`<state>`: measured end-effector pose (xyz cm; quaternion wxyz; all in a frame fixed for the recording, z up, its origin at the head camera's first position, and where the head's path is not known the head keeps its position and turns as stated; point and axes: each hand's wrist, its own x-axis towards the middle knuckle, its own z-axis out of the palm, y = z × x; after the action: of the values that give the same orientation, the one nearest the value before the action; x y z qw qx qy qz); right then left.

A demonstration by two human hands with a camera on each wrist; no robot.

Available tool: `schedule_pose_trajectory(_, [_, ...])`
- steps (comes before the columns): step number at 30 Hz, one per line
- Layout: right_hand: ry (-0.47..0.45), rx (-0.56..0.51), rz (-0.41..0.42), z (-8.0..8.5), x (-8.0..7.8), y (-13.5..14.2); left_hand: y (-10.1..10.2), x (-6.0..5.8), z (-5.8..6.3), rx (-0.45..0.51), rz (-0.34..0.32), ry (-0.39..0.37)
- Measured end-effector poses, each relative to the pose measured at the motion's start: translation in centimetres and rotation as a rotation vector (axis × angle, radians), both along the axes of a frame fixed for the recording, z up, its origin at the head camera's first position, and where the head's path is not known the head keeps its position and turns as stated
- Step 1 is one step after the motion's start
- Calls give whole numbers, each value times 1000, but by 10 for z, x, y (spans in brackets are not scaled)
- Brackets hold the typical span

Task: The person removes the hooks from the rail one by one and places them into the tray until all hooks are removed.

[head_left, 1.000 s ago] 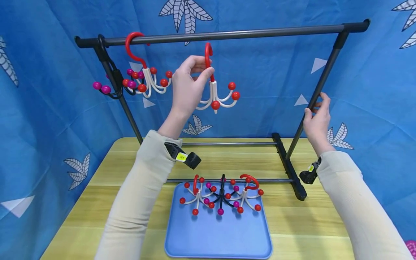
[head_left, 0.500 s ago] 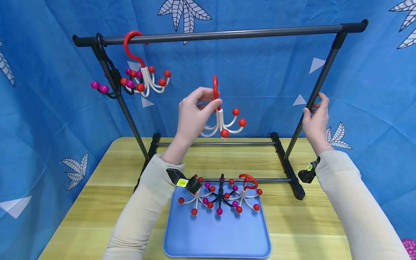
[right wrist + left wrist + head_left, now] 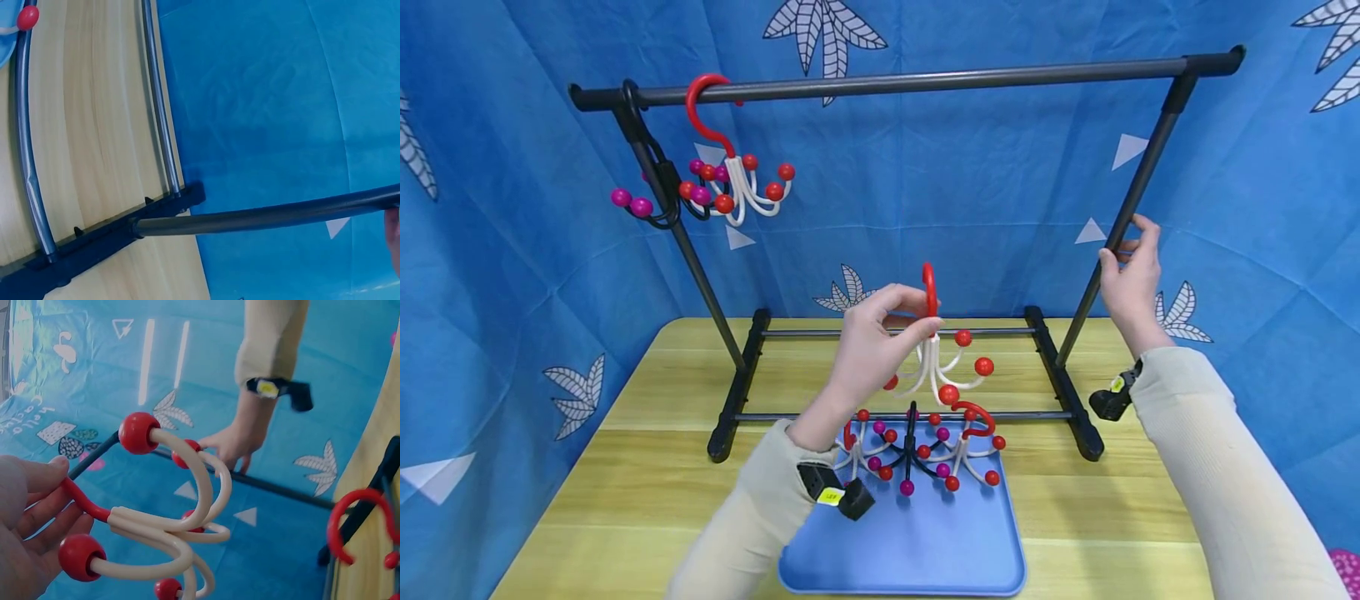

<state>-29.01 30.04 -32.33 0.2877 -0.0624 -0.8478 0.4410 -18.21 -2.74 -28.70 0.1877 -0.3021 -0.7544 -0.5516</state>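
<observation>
My left hand (image 3: 880, 342) pinches the red hook of a white multi-arm hanger (image 3: 931, 358) with red ball tips. It hangs upright in front of the rack, just above the back of the blue tray (image 3: 902, 542). The left wrist view shows thumb and fingers on the red hook of this hanger (image 3: 150, 522), its arms spreading outward. With thumb and fingers round it, my right hand (image 3: 1133, 279) grips the black right upright (image 3: 1148, 167) of the rack. Only a sliver of that hand (image 3: 394, 244) enters the right wrist view.
A red-hooked white hanger (image 3: 736, 187) and a black hanger (image 3: 666, 179) with magenta balls hang at the left of the top bar (image 3: 925, 82). On the tray lie a black hanger (image 3: 910, 446) and two white ones. The rack's feet stand on the wooden table (image 3: 625, 467).
My left hand has come down and slightly right, carrying the hanger from just below the top bar to low over the tray. My right hand stays on the upright.
</observation>
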Motion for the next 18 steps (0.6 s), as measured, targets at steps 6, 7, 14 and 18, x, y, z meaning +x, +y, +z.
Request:
schedule_pose_trajectory(6, [-14,-31,-3,1,0,4,8,17,-20,-5,-43,-40])
schedule_pose_trajectory(7, [-13,-33,-3,1,-1,5,9,20,-23,-5,-49,-44])
schedule_pose_trajectory(14, [-43,-33,-2,7,-1,9,19,35,-47,-27,-93,-84])
schedule_pose_trajectory(18, [-20,-34,-16,11,-1,9,23,43,-57,-46,-113,-137])
